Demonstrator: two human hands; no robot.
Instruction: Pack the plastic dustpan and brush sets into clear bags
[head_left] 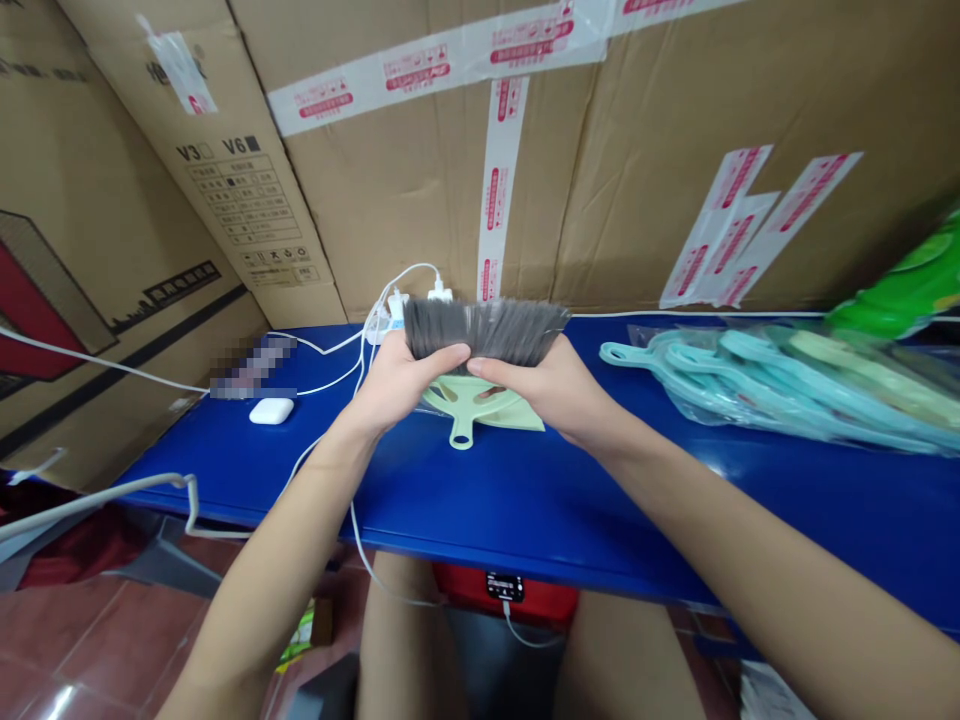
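At the far left, printed cardboard cartons (247,200) stand behind a blue tabletop (525,500). On the table sits a white earbud case (271,411), just beside a blurred patch that hides whatever lies there. White charging cables (360,370) run to a plug block (394,318) against the cartons.

At the middle, our left hand (401,385) and right hand (536,385) hold a broom head (486,340) upright at the table's centre. Both thumbs press across the roots of its grey bristles (525,328), while the other fingers curl out of sight, so we cannot tell how tightly they close. The head looks light. The thin, fine bristles should bend easily, so the stiff, smooth, fan-shaped, pale green plastic base (517,415) and its short looped neck (461,432) offer the firmer hold.

To the right, a clear plastic bag (780,385) holds long, pale teal plastic handles (750,375), with a bright green package (907,285) behind it.
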